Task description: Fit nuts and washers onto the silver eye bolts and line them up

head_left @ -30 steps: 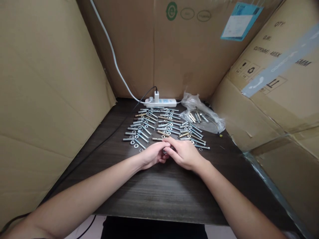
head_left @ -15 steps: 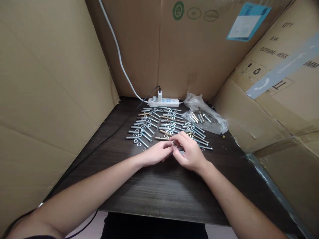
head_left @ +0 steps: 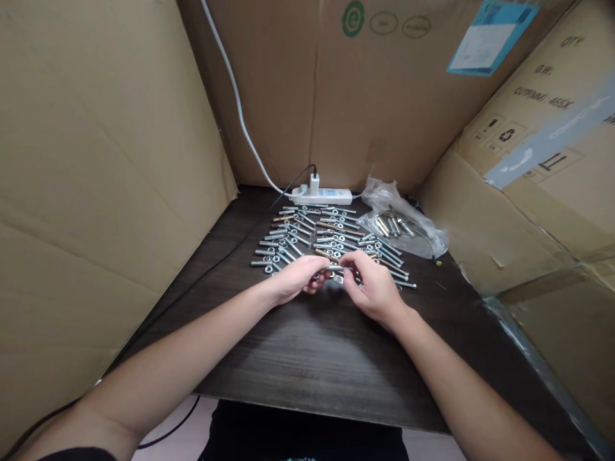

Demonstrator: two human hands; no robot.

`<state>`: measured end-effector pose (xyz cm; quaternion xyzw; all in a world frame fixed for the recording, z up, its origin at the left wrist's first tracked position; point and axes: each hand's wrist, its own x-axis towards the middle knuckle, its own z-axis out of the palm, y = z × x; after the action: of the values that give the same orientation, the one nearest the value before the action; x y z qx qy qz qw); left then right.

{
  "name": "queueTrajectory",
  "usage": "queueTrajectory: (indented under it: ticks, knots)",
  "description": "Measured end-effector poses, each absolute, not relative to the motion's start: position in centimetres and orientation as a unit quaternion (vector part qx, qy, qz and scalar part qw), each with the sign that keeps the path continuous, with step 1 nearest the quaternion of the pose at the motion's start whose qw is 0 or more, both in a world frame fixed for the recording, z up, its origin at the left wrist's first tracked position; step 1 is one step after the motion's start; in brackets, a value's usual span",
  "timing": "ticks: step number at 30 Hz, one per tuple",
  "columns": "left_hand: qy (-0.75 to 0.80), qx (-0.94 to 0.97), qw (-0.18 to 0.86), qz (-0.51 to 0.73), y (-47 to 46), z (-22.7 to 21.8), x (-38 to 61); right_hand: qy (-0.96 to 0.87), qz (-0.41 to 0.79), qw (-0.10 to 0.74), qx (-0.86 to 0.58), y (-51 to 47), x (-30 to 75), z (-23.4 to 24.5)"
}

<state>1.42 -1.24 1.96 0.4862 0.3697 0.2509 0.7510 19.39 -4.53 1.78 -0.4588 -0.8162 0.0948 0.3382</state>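
Now left fingers (head_left: pixel 319 262) pinch rod (head_left: pixel 335 267); right fingers (head_left: pixel 354 258) slightly parted at end.

Makeshift workshop nook: cardboard walls (head_left: pixel 269 96), dark table (head_left: pixel 307 371), rows of bolts (head_left: pixel 406 285), washers (head_left: pixel 268 269), power strip (head_left: pixel 330 196).

A slim silvery rod (head_left: pixel 335 267) is held nearly level.

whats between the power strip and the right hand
In the head view, rows of bolts and washers lie between the power strip and the right hand, so that stretch isn't bare.
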Motion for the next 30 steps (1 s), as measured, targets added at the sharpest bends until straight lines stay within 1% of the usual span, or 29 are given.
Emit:
queueTrajectory:
  ticks: [3,6,8,12,15,18,20,26,30]
  knots:
    - [0.364,0.485,0.755,0.252,-1.1,2.4,1.0,-0.821,0.100,0.343,-0.446,-4.3,19.7,1.9]
    - [0.342,0.535,0.734,0.240,-1.0,3.3,0.5,-0.837,0.109,0.340,-0.415,-4.2,20.0,2.7]
    - [0.349,0.598,0.686,0.222,-0.8,4.0,0.1,-0.846,0.110,0.335,-0.399,-4.2,20.2,3.2]
    - [0.369,0.714,0.556,0.211,-0.6,4.7,-0.6,-0.854,0.104,0.320,-0.398,-4.2,20.8,3.3]
    - [0.399,0.773,0.446,0.212,-0.5,4.3,-1.0,-0.854,0.105,0.288,-0.420,-4.1,21.7,2.8]
    - [0.426,0.825,0.324,0.181,-0.6,3.8,-1.3,-0.857,0.111,0.249,-0.438,-4.1,22.3,2.4]
    - [0.431,0.847,0.267,0.162,-0.8,3.6,-1.3,-0.855,0.107,0.230,-0.451,-4.1,22.5,2.4]
    - [0.445,0.869,0.183,0.116,-1.0,2.7,-0.9,-0.855,0.095,0.181,-0.476,-4.2,22.5,2.3]
    - [0.445,0.879,0.150,0.089,-1.1,2.6,-0.8,-0.858,0.060,0.157,-0.485,-4.4,22.4,2.6]
